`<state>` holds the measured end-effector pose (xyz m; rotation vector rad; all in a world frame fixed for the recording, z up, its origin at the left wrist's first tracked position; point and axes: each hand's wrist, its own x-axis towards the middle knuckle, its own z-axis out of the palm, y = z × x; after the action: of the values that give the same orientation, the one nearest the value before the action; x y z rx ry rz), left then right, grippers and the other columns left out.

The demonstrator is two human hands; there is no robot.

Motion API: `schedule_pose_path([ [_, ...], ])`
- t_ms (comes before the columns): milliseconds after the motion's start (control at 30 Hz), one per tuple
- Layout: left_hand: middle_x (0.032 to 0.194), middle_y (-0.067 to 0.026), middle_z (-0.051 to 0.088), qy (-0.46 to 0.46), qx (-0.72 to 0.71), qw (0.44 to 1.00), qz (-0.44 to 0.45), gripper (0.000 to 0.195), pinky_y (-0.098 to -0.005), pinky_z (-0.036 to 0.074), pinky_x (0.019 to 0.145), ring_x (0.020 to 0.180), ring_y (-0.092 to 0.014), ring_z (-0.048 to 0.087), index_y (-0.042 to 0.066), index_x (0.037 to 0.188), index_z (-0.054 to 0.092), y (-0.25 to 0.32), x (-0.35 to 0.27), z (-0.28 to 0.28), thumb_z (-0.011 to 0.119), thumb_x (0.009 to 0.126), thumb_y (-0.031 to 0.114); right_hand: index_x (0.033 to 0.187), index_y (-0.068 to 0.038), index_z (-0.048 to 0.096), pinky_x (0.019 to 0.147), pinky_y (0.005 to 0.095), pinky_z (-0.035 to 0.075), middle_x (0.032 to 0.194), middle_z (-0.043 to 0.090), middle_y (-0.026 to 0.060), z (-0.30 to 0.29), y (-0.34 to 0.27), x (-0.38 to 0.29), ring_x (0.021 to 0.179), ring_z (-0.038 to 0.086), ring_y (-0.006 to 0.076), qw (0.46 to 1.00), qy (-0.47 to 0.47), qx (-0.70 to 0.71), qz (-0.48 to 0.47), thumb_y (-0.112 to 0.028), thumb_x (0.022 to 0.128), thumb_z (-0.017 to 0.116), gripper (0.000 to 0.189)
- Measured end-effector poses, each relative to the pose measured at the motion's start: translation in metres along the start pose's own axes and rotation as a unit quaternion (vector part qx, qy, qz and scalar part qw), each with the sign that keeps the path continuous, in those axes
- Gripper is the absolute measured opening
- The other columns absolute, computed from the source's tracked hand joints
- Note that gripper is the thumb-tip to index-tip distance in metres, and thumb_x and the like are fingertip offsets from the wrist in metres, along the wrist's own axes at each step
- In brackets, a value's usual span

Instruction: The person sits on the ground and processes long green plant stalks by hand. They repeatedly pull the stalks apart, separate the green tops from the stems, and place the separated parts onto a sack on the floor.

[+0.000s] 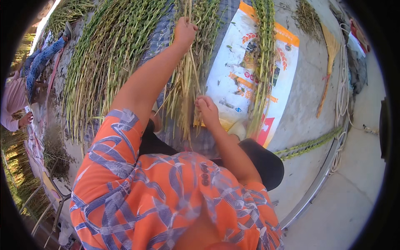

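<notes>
My left hand point(185, 32) is stretched out over a pile of cut plants with pods, which look like sesame stalks point(204, 47), and its fingers are closed on thin dry stalks. One pale stalk point(194, 67) runs from there down to my right hand point(207, 109), whose curled fingers are at its lower end. Beneath both hands lie the straw-coloured stalk ends point(182, 93). Just right of them, a white and orange printed woven sack point(225, 72) lies flat, with a long bundle of green podded stalks point(264, 47) across it.
A large heap of green stalks point(109, 53) spreads at the left over checked cloth point(159, 34). A straw broom point(329, 47), pale rope point(342, 75) and a metal rail point(307, 200) lie at the right. Another person's hand point(25, 119) shows at the far left, near a metal frame point(57, 215).
</notes>
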<state>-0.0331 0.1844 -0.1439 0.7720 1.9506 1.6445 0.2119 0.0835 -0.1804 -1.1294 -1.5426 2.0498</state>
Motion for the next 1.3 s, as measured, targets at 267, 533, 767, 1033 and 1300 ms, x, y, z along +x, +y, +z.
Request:
schedule_pose_path([
  [267,0.080,-0.0109,0.048,0.059,-0.045,0.997,0.005,0.023,-0.0285,0.039,0.064,0.071,-0.019,0.047,0.000,0.099,0.041,-0.042,0.013,0.049,0.038,0.076,0.001,0.103,0.000,0.044,0.047,0.0212,0.041,0.064,0.044,0.0013,0.011,-0.008,0.020,0.050,0.043,0.0086,0.975,-0.014,0.142,0.169,-0.008,0.077,0.041,0.027],
  [533,0.089,-0.0104,0.042,0.068,-0.142,0.986,0.045,0.020,-0.0278,0.042,0.062,0.073,-0.017,0.048,0.001,0.099,0.040,0.013,0.022,0.015,0.035,0.080,0.001,0.101,0.000,0.046,0.041,0.0187,0.035,0.063,0.043,0.0012,-0.006,-0.037,0.048,0.046,0.038,0.0059,0.995,0.094,0.000,0.037,-0.006,0.077,0.038,0.025],
  [767,0.088,-0.0082,0.042,-0.048,-0.269,0.959,-0.070,0.024,-0.0236,0.044,0.050,0.058,-0.012,0.049,0.002,0.104,0.036,0.025,-0.008,-0.050,0.029,0.082,0.003,0.102,-0.002,0.046,0.040,0.0187,0.035,0.063,0.043,0.0015,-0.008,-0.009,0.058,0.044,0.039,0.0056,0.987,0.093,-0.117,0.059,-0.004,0.078,0.036,0.026],
  [1033,0.093,-0.0187,0.046,-0.173,0.179,0.968,-0.034,0.043,-0.0387,0.041,0.071,0.085,-0.028,0.050,-0.002,0.106,0.040,-0.096,-0.054,-0.049,0.048,0.076,0.027,0.103,0.001,0.044,0.047,0.0243,0.044,0.071,0.053,0.0083,0.004,0.022,0.061,0.054,0.051,0.0126,0.969,-0.044,-0.219,0.104,-0.005,0.074,0.041,0.030],
  [1300,0.097,-0.0180,0.046,0.118,0.405,0.906,-0.038,0.032,-0.0388,0.037,0.078,0.091,-0.033,0.044,-0.002,0.093,0.049,-0.125,-0.058,-0.207,0.055,0.065,0.012,0.099,0.000,0.049,0.058,0.0258,0.043,0.073,0.055,0.0077,-0.022,0.029,0.058,0.064,0.053,0.0143,0.950,-0.013,-0.301,0.087,-0.011,0.074,0.047,0.027],
])
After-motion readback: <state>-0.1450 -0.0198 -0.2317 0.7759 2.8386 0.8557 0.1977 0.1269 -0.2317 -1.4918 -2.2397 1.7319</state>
